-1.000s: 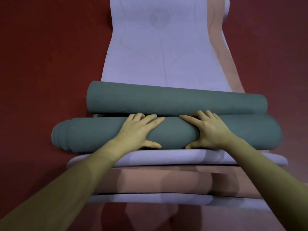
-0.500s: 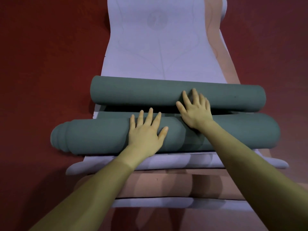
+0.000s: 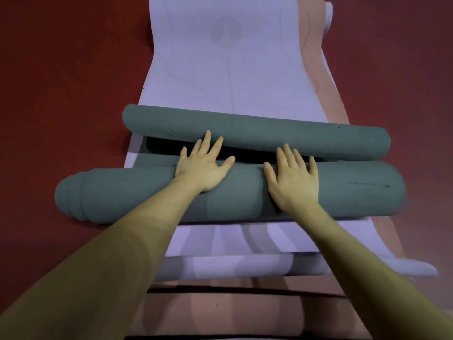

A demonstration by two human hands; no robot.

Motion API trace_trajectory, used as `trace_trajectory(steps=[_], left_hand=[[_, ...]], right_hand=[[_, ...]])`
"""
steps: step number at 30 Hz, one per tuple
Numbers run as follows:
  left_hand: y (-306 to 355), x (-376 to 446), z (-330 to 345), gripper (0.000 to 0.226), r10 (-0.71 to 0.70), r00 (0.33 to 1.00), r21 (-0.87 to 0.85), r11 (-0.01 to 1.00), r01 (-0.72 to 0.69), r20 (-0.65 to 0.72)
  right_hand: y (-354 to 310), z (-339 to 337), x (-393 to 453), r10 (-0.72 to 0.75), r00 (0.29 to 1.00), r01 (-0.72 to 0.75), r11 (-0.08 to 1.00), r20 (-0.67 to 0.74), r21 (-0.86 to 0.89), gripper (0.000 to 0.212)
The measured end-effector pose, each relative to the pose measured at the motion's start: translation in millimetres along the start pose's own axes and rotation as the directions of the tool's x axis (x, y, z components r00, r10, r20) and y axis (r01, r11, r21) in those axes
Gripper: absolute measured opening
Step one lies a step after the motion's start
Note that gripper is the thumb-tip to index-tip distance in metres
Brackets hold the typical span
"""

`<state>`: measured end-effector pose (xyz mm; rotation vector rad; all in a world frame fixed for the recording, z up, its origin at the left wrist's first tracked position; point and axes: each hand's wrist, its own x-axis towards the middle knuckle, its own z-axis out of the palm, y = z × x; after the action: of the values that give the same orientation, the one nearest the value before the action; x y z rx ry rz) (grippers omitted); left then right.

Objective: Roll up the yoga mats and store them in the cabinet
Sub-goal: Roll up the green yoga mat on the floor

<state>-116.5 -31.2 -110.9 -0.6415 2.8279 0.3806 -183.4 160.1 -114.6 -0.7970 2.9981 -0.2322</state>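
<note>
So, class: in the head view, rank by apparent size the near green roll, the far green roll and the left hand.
1. Near green roll, thickest and longest, though nearer the camera.
2. Far green roll.
3. Left hand, clearly smallest.

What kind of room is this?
Probably a yoga or exercise studio: a green yoga mat half rolled, lavender and pink mats stacked beneath, on a red floor.

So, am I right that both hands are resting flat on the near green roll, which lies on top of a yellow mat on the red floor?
Not quite: the mat under the near green roll is pale purple, not yellow, as the head view shows. The left hand and right hand do rest flat on that roll, above the red floor.
</note>
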Motion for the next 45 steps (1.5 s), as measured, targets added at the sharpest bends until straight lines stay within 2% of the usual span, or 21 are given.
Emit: trace_trajectory(steps=[2,6,8,11,16,19,22,25,27,29,31,32,34,37,39,41,45], left_hand=[[-0.2,8.5,-2.4,0.066,0.005,0.999,-0.042,0.999,-0.006,-0.041],[-0.5,1.5,-1.3,0.064,0.062,0.982,0.014,0.998,-0.060,-0.177],[-1.8,-18.1,8.0,0.071,0.113,0.963,0.093,0.991,-0.092,-0.243],[-4.8,-38.3,20.3,0.076,0.146,0.946,0.117,0.986,-0.116,-0.290],[-4.1,-20.6,14.8,0.085,0.119,0.952,0.169,0.983,-0.073,-0.283],[-5.4,-0.8,6.0,0.082,0.126,0.950,0.197,0.978,-0.071,-0.285],[-8.1,11.2,1.3,0.066,0.134,0.953,0.202,0.976,-0.080,-0.272],[-7.4,14.4,-1.9,0.062,0.131,0.955,0.166,0.982,-0.089,-0.267],[-9.6,13.4,-3.9,0.061,0.159,0.953,0.124,0.984,-0.131,-0.257],[-14.1,4.8,-2.8,0.068,0.279,0.917,0.135,0.959,-0.250,-0.285],[-20.1,-5.4,4.4,0.078,0.397,0.868,0.256,0.909,-0.328,-0.299],[-22.6,-8.4,8.0,0.087,0.406,0.868,0.302,0.898,-0.320,-0.285],[-21.2,-11.5,11.3,0.108,0.336,0.915,0.321,0.912,-0.256,-0.225],[-12.4,-8.8,10.2,0.123,0.277,0.938,0.401,0.899,-0.177,-0.209],[-12.6,-1.6,5.4,0.125,0.275,0.942,0.433,0.885,-0.170,-0.194],[-12.7,5.0,-1.7,0.123,0.272,0.945,0.395,0.900,-0.183,-0.183],[-9.0,4.5,-7.4,0.117,0.335,0.922,0.395,0.887,-0.239,-0.195]], right_hand=[[-3.2,3.7,-8.4,0.003,0.999,-0.004,1.000,-0.054,-0.011,0.081],[-2.0,-3.4,28.1,0.026,0.996,-0.023,0.999,0.089,-0.035,0.072],[-2.3,-6.3,44.3,0.023,0.992,-0.020,0.999,0.124,-0.026,0.073],[-3.2,-4.1,57.4,0.012,0.989,-0.008,1.000,0.148,-0.023,0.074],[0.3,-4.9,63.6,-0.019,0.997,0.019,1.000,0.076,0.002,0.071],[3.1,6.8,30.7,-0.153,0.985,0.154,0.988,-0.082,0.015,0.078],[17.4,15.5,8.3,-0.280,0.945,0.290,0.956,-0.172,0.036,0.071],[30.8,14.0,15.7,-0.335,0.927,0.346,0.938,-0.172,0.037,0.074],[31.7,15.2,19.3,-0.377,0.914,0.381,0.925,-0.153,-0.001,0.088],[30.1,14.5,25.0,-0.381,0.918,0.378,0.925,-0.107,-0.045,0.109],[28.7,10.6,32.6,-0.385,0.921,0.380,0.922,-0.065,-0.078,0.120],[28.6,8.2,36.4,-0.391,0.919,0.385,0.918,-0.055,-0.094,0.122],[27.4,6.8,40.9,-0.406,0.912,0.394,0.907,-0.056,-0.149,0.125],[24.2,9.0,44.4,-0.411,0.911,0.394,0.891,-0.032,-0.226,0.133],[23.9,7.6,50.9,-0.434,0.900,0.411,0.876,-0.042,-0.253,0.134],[26.7,6.2,58.7,-0.473,0.878,0.445,0.862,-0.070,-0.242,0.131],[27.6,3.6,58.4,-0.491,0.865,0.464,0.861,-0.101,-0.209,0.121]])
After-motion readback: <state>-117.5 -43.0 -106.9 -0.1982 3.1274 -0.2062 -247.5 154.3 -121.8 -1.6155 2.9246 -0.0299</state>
